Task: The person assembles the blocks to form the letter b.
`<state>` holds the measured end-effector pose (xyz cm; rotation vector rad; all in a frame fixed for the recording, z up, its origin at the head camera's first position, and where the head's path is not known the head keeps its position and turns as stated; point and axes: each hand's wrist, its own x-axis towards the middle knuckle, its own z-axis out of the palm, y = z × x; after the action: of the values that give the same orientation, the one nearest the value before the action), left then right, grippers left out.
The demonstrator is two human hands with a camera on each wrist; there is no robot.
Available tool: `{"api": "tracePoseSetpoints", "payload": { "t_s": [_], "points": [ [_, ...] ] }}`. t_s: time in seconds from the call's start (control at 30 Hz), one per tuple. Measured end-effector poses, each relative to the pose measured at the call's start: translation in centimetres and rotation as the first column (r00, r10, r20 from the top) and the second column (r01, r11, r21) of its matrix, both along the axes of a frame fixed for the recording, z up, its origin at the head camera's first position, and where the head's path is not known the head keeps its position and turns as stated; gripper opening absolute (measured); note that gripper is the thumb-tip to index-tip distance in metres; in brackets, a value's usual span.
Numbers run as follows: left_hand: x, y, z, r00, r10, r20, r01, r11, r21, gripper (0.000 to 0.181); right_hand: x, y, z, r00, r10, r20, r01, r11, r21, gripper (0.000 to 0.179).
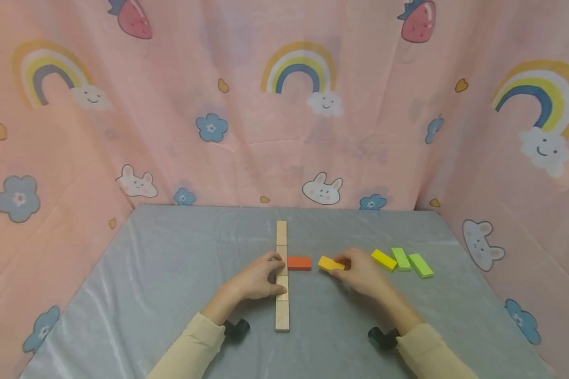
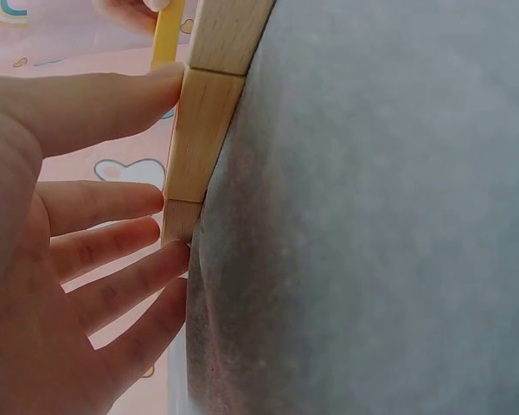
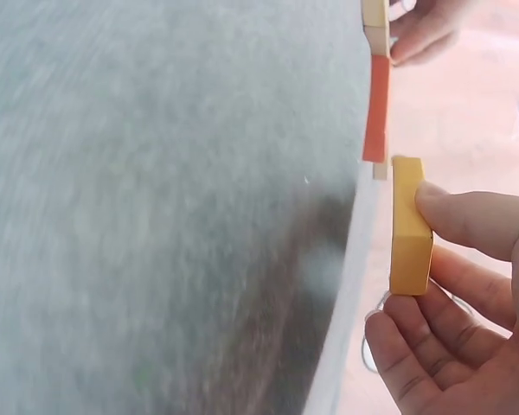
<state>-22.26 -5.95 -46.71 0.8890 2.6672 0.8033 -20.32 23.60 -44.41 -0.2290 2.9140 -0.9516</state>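
My left hand (image 1: 253, 278) rests against a straight row of plain wooden blocks (image 1: 282, 316). In the left wrist view its thumb and fairly straight fingers (image 2: 112, 207) touch the side of the row. An orange-red block (image 1: 298, 263) lies crosswise, its left end against the middle of the row. To the right of it, my right hand (image 1: 367, 273) pinches a yellow-orange block (image 3: 409, 225) between thumb and fingers. A gap separates this block from the orange-red one. The right wrist view shows it held above the cloth surface.
On the grey cloth-covered table (image 1: 194, 231), a yellow block (image 1: 384, 260) and two light green blocks (image 1: 400, 259) lie to the right of my right hand. Pink printed curtains (image 1: 246, 152) enclose the back and sides. A dark wrist device (image 1: 383, 338) sits under each forearm.
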Motion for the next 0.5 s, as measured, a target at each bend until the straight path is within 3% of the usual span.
{"api": "tracePoseSetpoints", "payload": {
  "t_s": [0.5],
  "points": [
    [0.0, -0.1, 0.1, 1.0, 0.006, -0.004, -0.006, 1.0, -0.023, 0.064, -0.9, -1.9, -0.5, 1.0, 0.007, -0.008, -0.007, 0.999, 0.046, 0.029]
  ]
}}
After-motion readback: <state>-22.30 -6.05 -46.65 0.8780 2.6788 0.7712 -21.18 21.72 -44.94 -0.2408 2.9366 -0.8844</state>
